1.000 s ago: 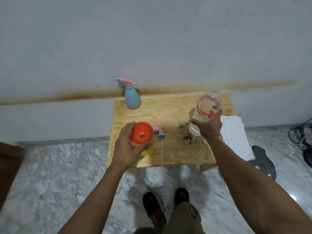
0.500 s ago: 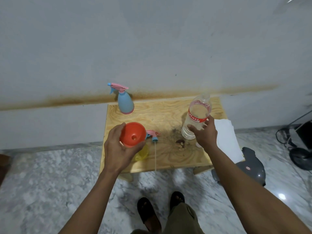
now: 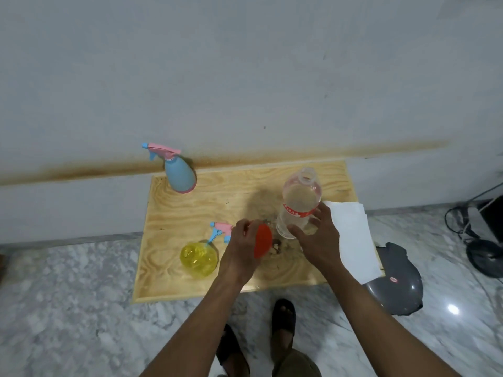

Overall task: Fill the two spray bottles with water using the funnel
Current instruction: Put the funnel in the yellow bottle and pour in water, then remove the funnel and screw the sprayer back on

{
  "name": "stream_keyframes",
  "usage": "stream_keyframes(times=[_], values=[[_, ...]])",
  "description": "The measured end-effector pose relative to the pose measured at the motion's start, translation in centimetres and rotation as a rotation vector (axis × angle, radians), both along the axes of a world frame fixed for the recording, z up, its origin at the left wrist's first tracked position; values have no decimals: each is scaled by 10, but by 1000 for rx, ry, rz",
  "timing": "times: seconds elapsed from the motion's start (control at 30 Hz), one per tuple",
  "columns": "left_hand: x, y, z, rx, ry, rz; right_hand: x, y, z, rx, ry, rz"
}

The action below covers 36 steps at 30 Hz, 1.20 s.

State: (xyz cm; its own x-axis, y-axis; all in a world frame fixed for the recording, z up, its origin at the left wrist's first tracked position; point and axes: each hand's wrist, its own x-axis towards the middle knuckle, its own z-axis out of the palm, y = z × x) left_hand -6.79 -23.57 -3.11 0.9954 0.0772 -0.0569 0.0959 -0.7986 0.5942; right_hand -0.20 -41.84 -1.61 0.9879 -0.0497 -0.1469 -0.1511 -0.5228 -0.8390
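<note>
Two hands working over plywood table [image 3: 190,208]: left hand [image 3: 241,248] gripping tilted orange funnel [image 3: 262,240], fingers curled round it; right hand [image 3: 317,238] loosening, fingers spread beside water bottle [image 3: 298,202]. Yellow spray bottle [image 3: 198,258] sitting uncapped at eight o'clock, blue spray bottle [image 3: 179,175] at ten.

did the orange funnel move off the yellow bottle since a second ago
Yes. The orange plastic funnel, gripped by the left hand, has shifted right of the open yellow spray bottle on the wooden table.
</note>
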Motion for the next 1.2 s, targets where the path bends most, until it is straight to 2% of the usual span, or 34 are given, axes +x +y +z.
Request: stream_keyframes(times=[0.07,0.23,0.53,0.83,0.9,1.03,1.1,1.2], values=[[8,-3,-23,71,93,5,1,-3,-1,23,15,20],[28,-17,-46,117,186,-21,4,-8,0,79,-9,45],[36,-32,-53,-18,157,64,5,-16,-2,76,-11,74],[29,-27,-43,4,128,68,0,-21,5,111,50,83],[19,-27,-37,-20,100,115,-4,-20,6,116,87,37],[-27,-35,-13,-122,-91,269,-28,-13,7,65,213,-94],[-64,-35,-9,-176,-118,368,-44,0,1,11,270,10],[-114,-15,-25,-229,-15,629,-54,37,-14,-68,225,210]])
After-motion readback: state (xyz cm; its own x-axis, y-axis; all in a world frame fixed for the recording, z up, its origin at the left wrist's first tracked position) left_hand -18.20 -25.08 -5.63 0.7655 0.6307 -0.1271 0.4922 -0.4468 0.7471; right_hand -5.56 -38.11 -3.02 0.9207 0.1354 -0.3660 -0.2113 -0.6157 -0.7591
